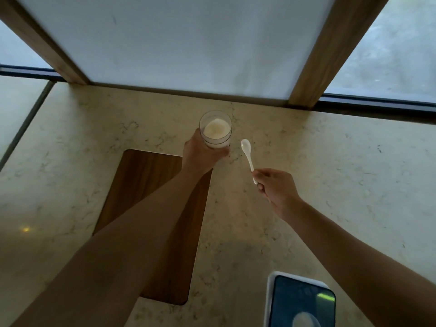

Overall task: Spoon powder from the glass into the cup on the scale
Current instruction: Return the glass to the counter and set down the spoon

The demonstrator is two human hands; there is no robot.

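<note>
A clear glass holding pale powder stands on the marble counter near the back wall, and my left hand wraps around its lower part. My right hand pinches the handle end of a white spoon; its empty bowl points up and away, just right of the glass and apart from it. At the bottom edge lies a scale with a dark glassy top and a white rim. A pale round shape at the scale's bottom edge is cut off by the frame; whether it is the cup I cannot tell.
A dark wooden board lies on the marble counter beneath my left forearm. A frosted panel between wooden frame posts rises right behind the glass. A seam in the counter runs along the far left.
</note>
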